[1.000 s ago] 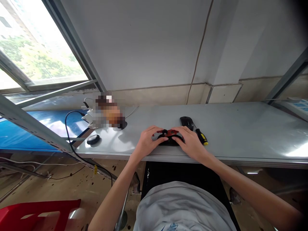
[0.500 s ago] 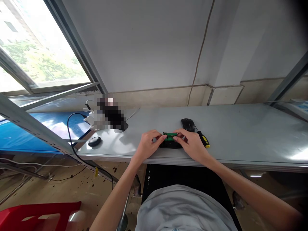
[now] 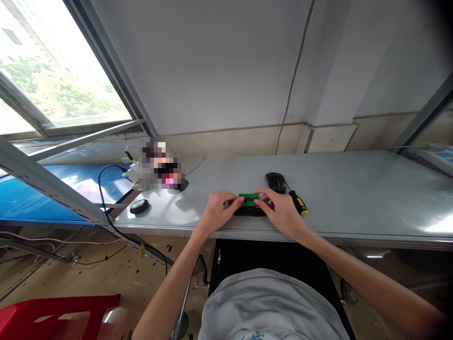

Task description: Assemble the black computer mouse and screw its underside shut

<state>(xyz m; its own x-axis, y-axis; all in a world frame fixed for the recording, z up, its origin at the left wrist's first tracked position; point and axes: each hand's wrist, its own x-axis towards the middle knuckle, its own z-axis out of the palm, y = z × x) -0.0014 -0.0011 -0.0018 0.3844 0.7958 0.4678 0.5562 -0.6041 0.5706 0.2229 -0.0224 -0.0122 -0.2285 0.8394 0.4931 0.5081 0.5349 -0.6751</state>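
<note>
My left hand (image 3: 218, 212) and my right hand (image 3: 281, 211) pinch the two ends of a small green circuit board (image 3: 248, 198), held just above a black mouse base (image 3: 249, 211) that lies on the grey table (image 3: 354, 198) near its front edge. Both hands have their fingers curled, thumb and forefinger closed on the board. A black mouse top shell (image 3: 276, 182) lies just behind my right hand. A screwdriver with a yellow and black handle (image 3: 297, 203) lies to the right of that hand.
A small black round part (image 3: 138, 206) lies on the table's left end beside a black cable (image 3: 106, 198). White plugs and a blurred object (image 3: 159, 165) stand at the back left. A red stool (image 3: 56, 316) is on the floor at lower left.
One second ago the hands held a red-faced board over the mouse base; the board now shows a green face. The hands have stayed in place.
</note>
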